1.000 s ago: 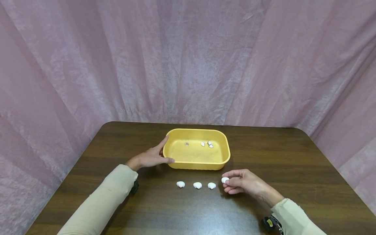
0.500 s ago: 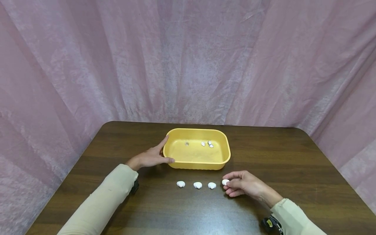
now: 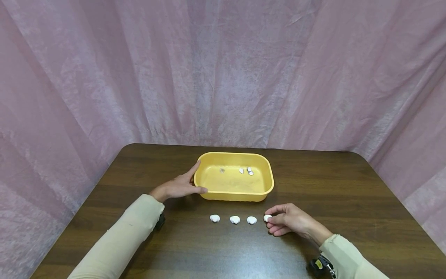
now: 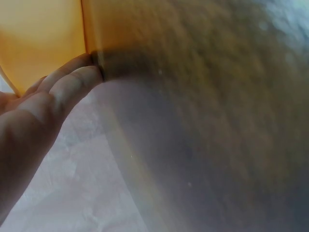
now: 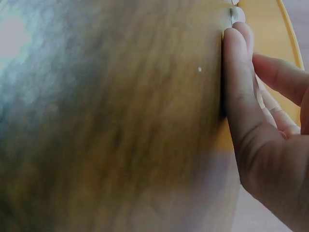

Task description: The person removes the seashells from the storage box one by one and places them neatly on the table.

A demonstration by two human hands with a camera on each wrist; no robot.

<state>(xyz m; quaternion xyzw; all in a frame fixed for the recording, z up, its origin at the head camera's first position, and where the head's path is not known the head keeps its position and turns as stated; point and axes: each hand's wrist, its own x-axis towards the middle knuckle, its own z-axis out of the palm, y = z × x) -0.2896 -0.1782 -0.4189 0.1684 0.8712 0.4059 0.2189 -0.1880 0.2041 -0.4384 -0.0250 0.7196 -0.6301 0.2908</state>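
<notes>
The right hand (image 3: pixel 289 220) pinched a white shell (image 3: pixel 267 218) between thumb and fingertips, low over the table (image 3: pixel 341 186) or against it; the pictures did not show which. That shell stood at the right end of a row, just beside the third of three other white shells (image 3: pixel 235 220), which lay apart from one another along the near side of a yellow tub (image 3: pixel 234 197). The left hand (image 3: pixel 179 186) rested against the tub's left end, its grip spread rather than closed: the thumb lay at the near corner, the forefinger reached up along the left rim, and the remaining fingers were partly hidden.

The tub sat near the far edge of the table. On its floor were a few small shells (image 3: pixel 241 171), two of them touching or nearly so toward the right, and a dull one (image 3: pixel 222 170) by itself farther left. Both forearms were in pale sleeves (image 3: pixel 118 236), with a dark device (image 3: pixel 322 266) at the right wrist. A pink curtain (image 3: pixel 223 77) hung behind the table.
</notes>
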